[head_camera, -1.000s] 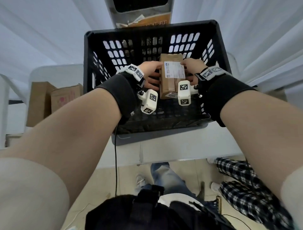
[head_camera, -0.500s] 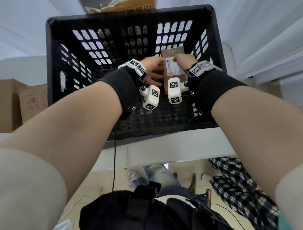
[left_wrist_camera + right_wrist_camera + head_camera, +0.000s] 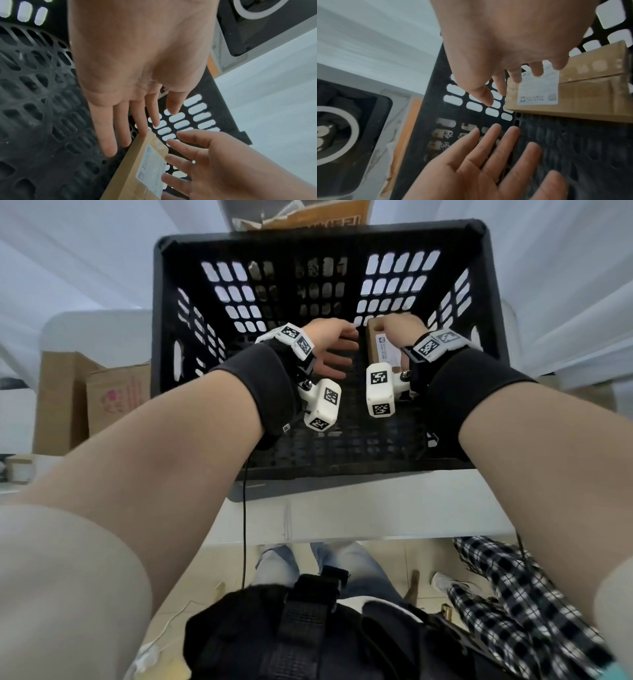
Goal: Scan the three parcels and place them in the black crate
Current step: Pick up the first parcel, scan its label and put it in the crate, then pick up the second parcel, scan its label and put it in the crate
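A brown cardboard parcel [image 3: 378, 350] with a white label lies on the floor of the black crate [image 3: 164, 337], at its right rear. My right hand [image 3: 399, 326] is over the parcel's far end. In the right wrist view my right hand [image 3: 513, 83] has loose fingertips resting on the label of the parcel [image 3: 582, 100]. My left hand [image 3: 337, 350] hovers to the left of the parcel, fingers straight and spread, holding nothing. The left wrist view shows my left hand [image 3: 137, 128] just clear of the parcel [image 3: 137, 173] and my right hand [image 3: 181, 155] touching its top.
Two cardboard boxes [image 3: 58, 402] stand on the white table [image 3: 342, 508] left of the crate. An orange-printed box [image 3: 308, 213] sits behind it, beside a black device with a white ring [image 3: 342, 128]. A person in checked trousers [image 3: 513, 594] stands at lower right.
The parcel went from between both hands down to the crate's right rear floor. My left hand let go and drew off to the left. My right hand's grip has loosened.
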`<control>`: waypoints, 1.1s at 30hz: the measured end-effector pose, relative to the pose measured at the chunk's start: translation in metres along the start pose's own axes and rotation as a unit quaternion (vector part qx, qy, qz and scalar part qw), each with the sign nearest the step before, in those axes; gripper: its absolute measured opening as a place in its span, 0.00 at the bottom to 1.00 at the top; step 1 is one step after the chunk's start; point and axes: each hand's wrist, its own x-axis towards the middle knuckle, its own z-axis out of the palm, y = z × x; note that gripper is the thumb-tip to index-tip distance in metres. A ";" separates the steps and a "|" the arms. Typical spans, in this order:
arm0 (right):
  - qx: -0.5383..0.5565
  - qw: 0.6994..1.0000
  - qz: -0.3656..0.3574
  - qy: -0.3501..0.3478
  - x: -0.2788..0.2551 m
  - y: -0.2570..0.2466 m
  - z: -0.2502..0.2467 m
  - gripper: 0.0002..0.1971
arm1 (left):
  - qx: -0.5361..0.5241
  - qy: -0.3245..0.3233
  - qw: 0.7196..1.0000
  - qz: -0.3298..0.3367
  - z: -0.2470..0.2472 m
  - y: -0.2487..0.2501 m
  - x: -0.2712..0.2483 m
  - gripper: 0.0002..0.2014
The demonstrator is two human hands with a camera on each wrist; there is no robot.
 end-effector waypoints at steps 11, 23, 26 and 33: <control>0.166 0.984 0.020 -0.057 -0.061 -0.043 0.057 0.12 | 0.027 -0.002 0.998 0.052 -0.053 -0.007 -0.065 0.15; 0.194 0.979 -0.044 -0.039 -0.148 -0.110 0.145 0.13 | 0.060 0.012 0.994 0.095 -0.168 -0.011 -0.175 0.08; 0.205 0.975 -0.056 -0.057 -0.164 -0.127 0.169 0.14 | 0.053 0.039 0.993 0.099 -0.200 -0.015 -0.193 0.04; 0.191 0.974 -0.079 -0.095 -0.195 -0.165 0.230 0.14 | 0.036 0.084 0.991 0.095 -0.277 -0.038 -0.213 0.08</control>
